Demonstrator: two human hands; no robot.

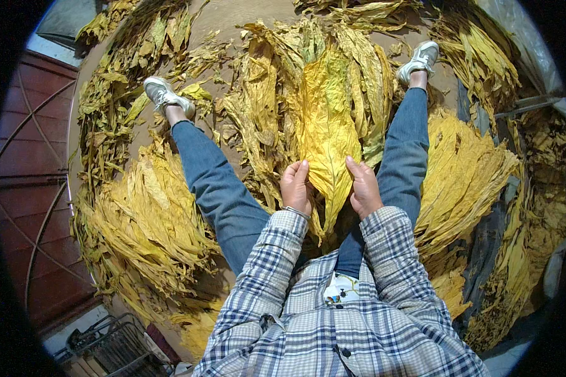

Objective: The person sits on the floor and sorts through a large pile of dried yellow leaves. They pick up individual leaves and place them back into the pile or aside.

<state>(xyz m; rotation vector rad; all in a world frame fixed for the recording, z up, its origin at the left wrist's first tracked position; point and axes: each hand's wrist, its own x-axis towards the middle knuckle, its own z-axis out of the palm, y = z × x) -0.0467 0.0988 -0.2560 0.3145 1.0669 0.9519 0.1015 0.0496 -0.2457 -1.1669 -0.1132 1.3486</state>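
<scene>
Between my outstretched legs I hold a large dried yellow tobacco leaf (330,125) by its two side edges. My left hand (295,186) pinches the left edge with thumb and curled fingers. My right hand (363,187) grips the opposite edge the same way. The leaf is spread flat, its pointed end toward my body and its broad greenish-yellow part away from me. Beneath and beyond it lies a pile of browner, crinkled tobacco leaves (258,107).
A fanned heap of yellow leaves (154,217) lies outside my left leg, and another heap (462,176) outside my right. Loose leaves (116,107) line the far left. A dark red metal door (41,144) stands at left; a metal-framed rack (113,345) is at lower left.
</scene>
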